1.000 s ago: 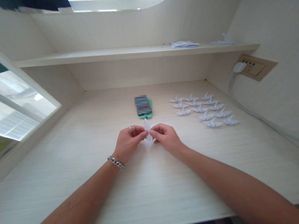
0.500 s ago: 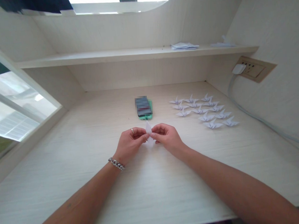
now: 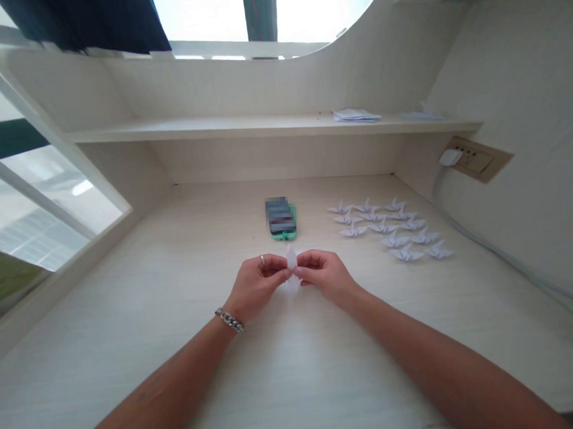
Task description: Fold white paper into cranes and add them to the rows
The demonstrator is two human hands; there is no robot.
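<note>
A small folded white paper (image 3: 291,258) stands between my two hands above the pale desk, its pointed end toward the back. My left hand (image 3: 263,280), with a ring and a chain bracelet, pinches the paper's left side between thumb and fingers. From the other side my right hand (image 3: 324,273) pinches it too, and the thumb tips nearly meet over its middle. The fingertips cover part of the paper. To the right, several white origami cranes (image 3: 383,225) sit in loose rows on the desk.
Behind my hands lies a phone (image 3: 281,218) with a green edge, its screen pixelated. On the shelf (image 3: 205,130) rests a stack of white paper (image 3: 355,115). A white plug (image 3: 450,157) sits in the wall socket (image 3: 480,159), its cable (image 3: 490,245) running down the right side.
The camera view has tilted up, so everything appears lower in the picture. Both hands keep their pinch on the folded paper, with little visible change in its shape.
</note>
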